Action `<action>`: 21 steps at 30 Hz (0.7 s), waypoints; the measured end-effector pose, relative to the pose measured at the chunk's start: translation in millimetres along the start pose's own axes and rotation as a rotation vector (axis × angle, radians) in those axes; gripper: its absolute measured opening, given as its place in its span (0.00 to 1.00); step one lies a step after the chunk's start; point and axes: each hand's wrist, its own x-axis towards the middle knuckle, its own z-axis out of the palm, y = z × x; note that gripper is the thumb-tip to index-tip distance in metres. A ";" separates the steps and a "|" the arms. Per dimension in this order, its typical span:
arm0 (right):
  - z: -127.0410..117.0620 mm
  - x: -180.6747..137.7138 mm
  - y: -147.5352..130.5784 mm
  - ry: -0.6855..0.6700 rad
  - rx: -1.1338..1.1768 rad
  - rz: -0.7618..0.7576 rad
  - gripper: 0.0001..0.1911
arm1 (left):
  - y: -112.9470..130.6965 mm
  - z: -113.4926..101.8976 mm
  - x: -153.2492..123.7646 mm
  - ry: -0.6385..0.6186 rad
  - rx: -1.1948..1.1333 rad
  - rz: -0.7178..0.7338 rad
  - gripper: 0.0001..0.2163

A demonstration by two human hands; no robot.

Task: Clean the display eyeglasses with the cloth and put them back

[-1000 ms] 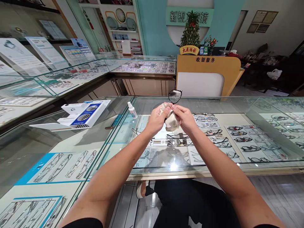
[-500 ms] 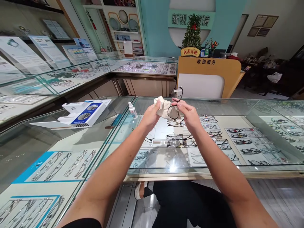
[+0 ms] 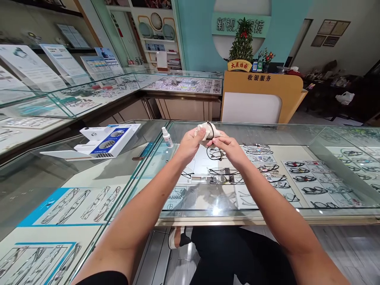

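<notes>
Above the glass counter, my left hand [image 3: 190, 145] pinches a cream cleaning cloth [image 3: 208, 129], which is wrapped over one lens of a pair of dark-rimmed eyeglasses [image 3: 215, 158]. My right hand [image 3: 230, 147] is closed on the frame near its middle, with the other rim hanging below the fingers. The cloth and fingers hide much of the upper lens. To the left of my left hand, a small white spray bottle [image 3: 167, 138] stands upright on the glass.
A glass display counter [image 3: 267, 217] holds several rows of eyeglasses under its top. An opened white and blue box [image 3: 109, 143] lies on the left counter. Across the room is a yellow cashier desk [image 3: 292, 85] with a potted plant [image 3: 241, 45].
The eyeglasses have turned and come lower and to the left. The cloth now covers the upper lens instead of lying beside the lower one. My right hand has moved closer to my left.
</notes>
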 end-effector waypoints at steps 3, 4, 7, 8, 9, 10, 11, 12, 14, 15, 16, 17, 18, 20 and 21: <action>0.6 0.3 -1.6 -0.003 0.079 0.027 0.26 | 3.9 0.5 -0.5 -0.031 0.025 0.014 0.26; 1.0 0.5 -1.1 0.001 0.093 0.030 0.26 | 5.8 2.0 -1.1 -0.045 0.025 0.015 0.26; 3.6 0.9 1.4 -0.002 0.109 0.024 0.27 | 12.1 9.5 -4.4 -0.039 0.015 0.011 0.26; 4.9 0.6 1.8 -0.012 0.101 0.016 0.27 | 14.0 12.5 -5.9 -0.015 0.018 0.013 0.27; 6.3 0.1 1.6 -0.025 0.086 0.008 0.27 | 15.6 15.4 -7.4 0.013 0.025 0.022 0.28; 7.7 -0.6 0.9 -0.036 0.065 0.001 0.27 | 16.9 17.8 -8.8 0.040 0.035 0.034 0.28; 9.0 -1.5 -0.4 -0.045 0.042 -0.005 0.27 | 17.7 19.5 -9.9 0.064 0.047 0.047 0.28; 10.1 -2.3 -1.9 -0.051 0.019 -0.009 0.27 | 18.0 20.4 -10.7 0.084 0.059 0.058 0.28; 11.0 -3.7 -4.8 -0.048 -0.014 -0.010 0.28 | 17.6 19.3 -10.6 0.110 0.075 0.070 0.28; 10.7 -3.9 -5.5 -0.041 -0.019 -0.008 0.28 | 17.1 17.3 -9.8 0.110 0.077 0.067 0.29; 10.0 -3.8 -5.6 -0.030 -0.013 -0.004 0.28 | 16.7 14.6 -8.6 0.095 0.072 0.058 0.29; 8.9 -3.3 -4.9 -0.017 0.001 0.001 0.27 | 16.4 11.5 -7.2 0.067 0.059 0.043 0.29; 7.7 -2.6 -3.5 -0.001 0.023 0.009 0.27 | 16.5 8.4 -5.8 0.034 0.043 0.027 0.29; 5.4 -0.7 0.4 0.032 0.081 0.039 0.25 | 17.6 3.9 -4.0 -0.026 0.018 0.007 0.28; 4.7 0.1 2.3 0.045 0.112 0.058 0.24 | 18.4 3.2 -3.8 -0.044 0.012 0.006 0.27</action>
